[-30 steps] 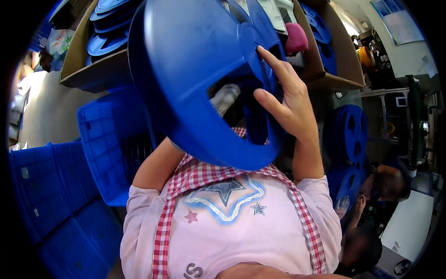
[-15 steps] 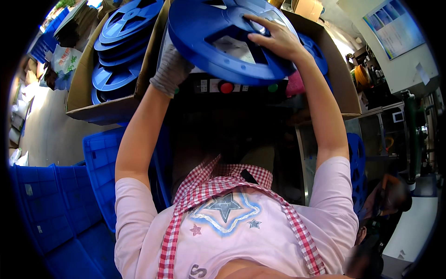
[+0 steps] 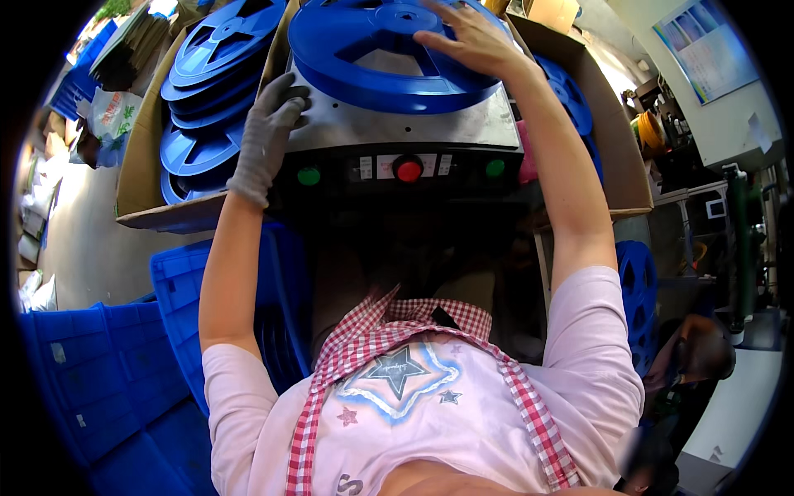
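Note:
A large blue plastic reel (image 3: 364, 87) lies on the metal top (image 3: 389, 134) of a machine in front of me, cut off by the upper edge of the view. My right hand (image 3: 473, 40), bare, reaches over the reel's right part with fingers spread near its hub. Whether those fingertips touch the reel is unclear. My left hand (image 3: 271, 132), in a grey glove, is just off the reel's left rim, fingers apart and slightly bent, nothing in them. Below the metal top, the front panel carries a red button (image 3: 408, 169) between two green ones.
At left, a cardboard box (image 3: 169, 213) holds several stacked blue reels (image 3: 211, 107). Another box (image 3: 616, 124) with blue reels (image 3: 571, 95) stands at right. Blue plastic crates (image 3: 107, 355) are at lower left. Another person (image 3: 695, 351) shows partly at the right edge.
The tilted reel has come down flat onto the machine top. My left hand has let go of its rim and drawn left and nearer. My right hand has shifted slightly left over the reel.

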`<move>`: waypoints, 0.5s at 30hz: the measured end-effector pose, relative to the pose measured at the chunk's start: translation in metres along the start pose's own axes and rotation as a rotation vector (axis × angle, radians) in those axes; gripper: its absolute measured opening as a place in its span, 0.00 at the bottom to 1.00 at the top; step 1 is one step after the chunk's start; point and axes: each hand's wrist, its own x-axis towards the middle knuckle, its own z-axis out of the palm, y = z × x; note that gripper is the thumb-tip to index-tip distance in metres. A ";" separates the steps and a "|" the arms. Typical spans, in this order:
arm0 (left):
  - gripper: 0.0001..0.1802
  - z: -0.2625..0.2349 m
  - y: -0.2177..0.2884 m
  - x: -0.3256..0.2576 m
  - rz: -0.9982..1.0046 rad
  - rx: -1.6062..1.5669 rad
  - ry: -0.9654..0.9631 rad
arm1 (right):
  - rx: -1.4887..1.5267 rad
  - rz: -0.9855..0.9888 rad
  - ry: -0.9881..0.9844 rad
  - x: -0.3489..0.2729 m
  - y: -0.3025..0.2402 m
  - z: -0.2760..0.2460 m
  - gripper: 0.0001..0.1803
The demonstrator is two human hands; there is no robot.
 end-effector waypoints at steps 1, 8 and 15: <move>0.28 -0.003 0.004 -0.013 0.089 0.246 0.056 | -0.093 -0.094 0.260 -0.016 0.011 0.003 0.37; 0.50 -0.017 -0.045 -0.073 0.305 1.246 0.169 | -0.015 0.167 0.113 -0.184 0.045 0.030 0.49; 0.50 0.000 -0.041 -0.069 0.249 1.190 0.150 | 0.047 0.115 0.130 -0.200 0.058 0.060 0.43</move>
